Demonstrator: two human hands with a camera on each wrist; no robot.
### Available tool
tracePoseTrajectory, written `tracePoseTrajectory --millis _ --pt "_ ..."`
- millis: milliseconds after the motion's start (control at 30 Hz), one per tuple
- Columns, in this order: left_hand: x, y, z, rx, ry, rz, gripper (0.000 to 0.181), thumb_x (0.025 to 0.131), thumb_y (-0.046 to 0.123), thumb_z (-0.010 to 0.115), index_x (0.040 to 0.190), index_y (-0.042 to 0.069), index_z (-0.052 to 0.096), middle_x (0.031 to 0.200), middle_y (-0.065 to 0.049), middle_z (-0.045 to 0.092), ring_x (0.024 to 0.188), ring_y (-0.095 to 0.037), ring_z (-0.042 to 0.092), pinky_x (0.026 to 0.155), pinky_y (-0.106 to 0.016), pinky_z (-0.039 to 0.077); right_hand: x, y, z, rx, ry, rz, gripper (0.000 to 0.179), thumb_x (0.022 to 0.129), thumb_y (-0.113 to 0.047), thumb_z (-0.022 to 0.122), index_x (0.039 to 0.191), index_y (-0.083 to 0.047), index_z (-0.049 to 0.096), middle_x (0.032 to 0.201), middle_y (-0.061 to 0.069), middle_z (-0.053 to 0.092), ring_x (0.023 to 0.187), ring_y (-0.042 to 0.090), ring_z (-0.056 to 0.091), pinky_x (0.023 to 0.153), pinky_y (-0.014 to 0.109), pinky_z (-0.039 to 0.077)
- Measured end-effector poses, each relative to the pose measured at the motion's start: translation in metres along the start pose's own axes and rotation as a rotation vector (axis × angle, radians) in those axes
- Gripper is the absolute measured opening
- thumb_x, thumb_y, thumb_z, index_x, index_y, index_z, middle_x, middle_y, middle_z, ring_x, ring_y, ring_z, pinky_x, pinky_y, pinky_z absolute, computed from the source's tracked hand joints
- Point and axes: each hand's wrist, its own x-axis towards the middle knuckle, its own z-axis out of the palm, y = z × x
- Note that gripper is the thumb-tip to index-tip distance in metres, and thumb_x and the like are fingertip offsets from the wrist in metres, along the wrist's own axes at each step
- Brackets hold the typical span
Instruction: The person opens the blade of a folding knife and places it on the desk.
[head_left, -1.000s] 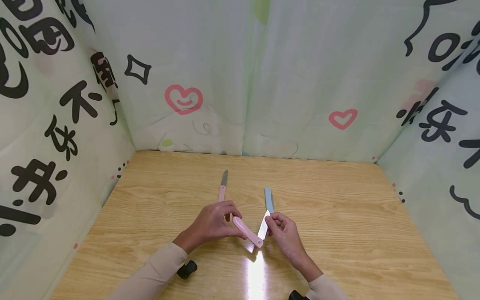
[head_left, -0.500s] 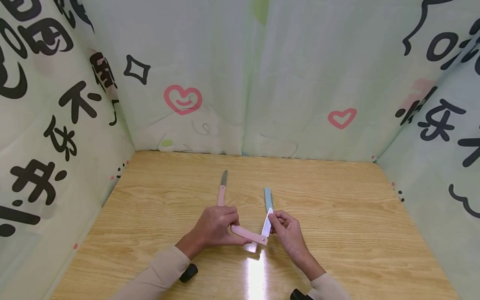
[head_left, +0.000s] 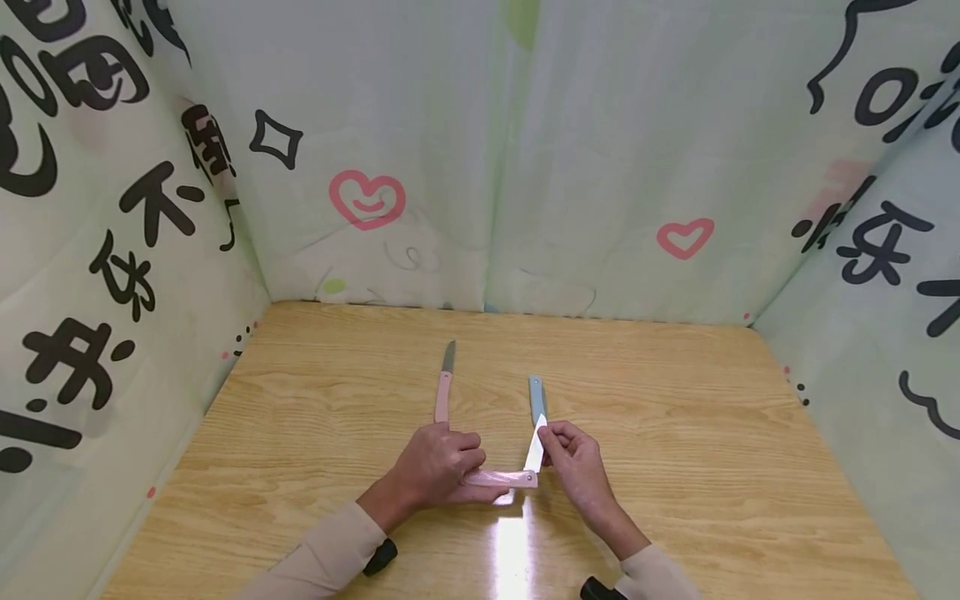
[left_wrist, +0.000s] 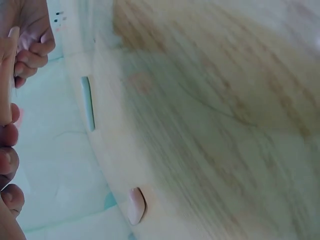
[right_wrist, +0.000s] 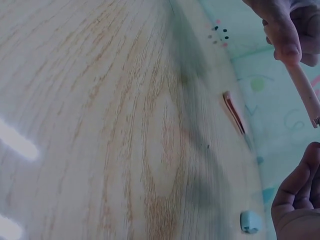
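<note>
My left hand (head_left: pixel 441 463) gripped the slim pink plastic-looking knife handle (head_left: pixel 501 479) and my right hand (head_left: pixel 579 463) pinched its shiny pointed metal blade (head_left: pixel 535 452), presumably so neither swung loose.

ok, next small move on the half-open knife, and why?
Probably swing the blade further out from its pink handle: the left hand grips the handle, the right hand pinches the blade, which has opened to roughly square, short of straight.

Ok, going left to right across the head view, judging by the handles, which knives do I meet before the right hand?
Open pink knife → half-open pink folding knife, held → blue folding knife → right hand.
</note>
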Motion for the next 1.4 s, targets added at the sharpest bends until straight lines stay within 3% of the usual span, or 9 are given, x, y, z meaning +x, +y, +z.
tracePoseTrajectory --millis 300,600,800,1167,1300,1400 --pt "-0.002 0.012 0.005 -0.012 -0.020 -0.009 0.050 0.080 0.045 0.080 0.053 0.019 0.047 0.051 0.011 0.045 0.046 0.002 0.024 0.044 -0.018 0.020 0.004 0.000 -0.002 0.040 0.037 0.039 0.020 0.104 -0.004 0.058 0.104 0.016 0.060 0.076 0.007 0.062 0.067 0.010 0.058 0.066 0.022 0.052" --pt "-0.002 0.024 0.006 0.071 0.034 -0.087 0.052 0.077 0.041 0.081 0.051 0.021 0.040 0.048 0.012 0.042 0.046 0.002 0.019 0.042 -0.017 0.017 0.005 -0.001 -0.003 0.076 0.052 0.044 0.021 0.104 -0.004 0.058 0.107 0.016 0.058 0.079 0.009 0.064 0.071 0.011 0.061 0.068 0.023 0.054" --pt "-0.003 0.028 0.007 0.132 0.047 -0.141 0.049 0.075 0.044 0.080 0.051 0.021 0.045 0.047 0.010 0.046 0.045 0.001 0.020 0.043 -0.019 0.018 0.005 0.000 -0.005 0.094 0.055 0.049 0.022 0.104 -0.006 0.058 0.109 0.016 0.056 0.082 0.011 0.065 0.074 0.012 0.063 0.070 0.023 0.055" --pt "-0.005 0.029 0.012 0.114 0.047 -0.232 0.051 0.079 0.042 0.075 0.051 0.022 0.038 0.045 0.012 0.038 0.043 0.001 0.019 0.044 -0.019 0.015 0.002 -0.001 -0.004 0.150 0.110 0.032 0.019 0.104 -0.003 0.057 0.107 0.015 0.054 0.084 0.012 0.068 0.073 0.012 0.068 0.072 0.027 0.057" --pt "-0.003 0.030 0.011 0.105 0.010 -0.269 0.050 0.079 0.045 0.077 0.052 0.022 0.041 0.046 0.012 0.040 0.043 0.001 0.022 0.044 -0.020 0.018 0.001 -0.002 -0.004 0.151 0.144 -0.004 0.018 0.103 -0.001 0.057 0.106 0.016 0.055 0.085 0.015 0.069 0.071 0.013 0.069 0.071 0.028 0.057" --pt "-0.001 0.032 0.005 0.144 -0.092 -0.312 0.048 0.080 0.052 0.077 0.055 0.020 0.053 0.053 0.010 0.052 0.044 -0.002 0.038 0.046 -0.023 0.032 0.000 -0.001 -0.005 0.127 0.161 -0.014 0.017 0.103 -0.001 0.057 0.107 0.016 0.056 0.086 0.017 0.069 0.071 0.013 0.069 0.070 0.028 0.057"
